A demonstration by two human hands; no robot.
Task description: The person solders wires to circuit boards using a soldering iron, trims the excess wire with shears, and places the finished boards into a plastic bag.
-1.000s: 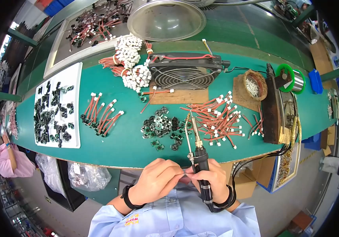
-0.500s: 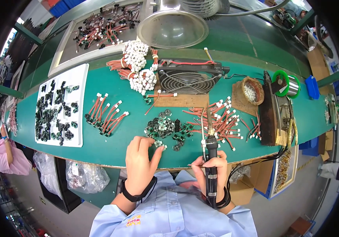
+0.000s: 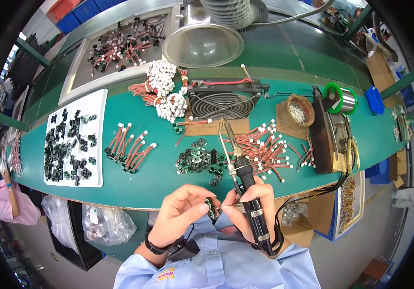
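Just past the table's front edge, my left hand (image 3: 180,216) pinches a small green-and-black circuit board (image 3: 210,207) between thumb and fingers. My right hand (image 3: 251,204) is closed around a black soldering iron (image 3: 246,176), whose metal tip points up and away. A thin metal tube runs alongside the iron. The right thumb and fingertip come close to the board, with something thin and pale between them that I cannot make out. Beyond my hands lie a pile of small circuit boards (image 3: 195,158) and a heap of red-and-black wires with white connectors (image 3: 264,149).
A fan (image 3: 223,102) stands behind the boards. To its right are a round bowl (image 3: 299,110), a dark iron stand (image 3: 326,137) and a green solder spool (image 3: 340,98). Boards cover a white tray (image 3: 97,144) at left. A metal hood (image 3: 203,45) hangs at the back.
My left hand has lifted a circuit board from beside the pile and drawn it toward me. My right hand has moved left to meet it, and the soldering iron now leans further left.
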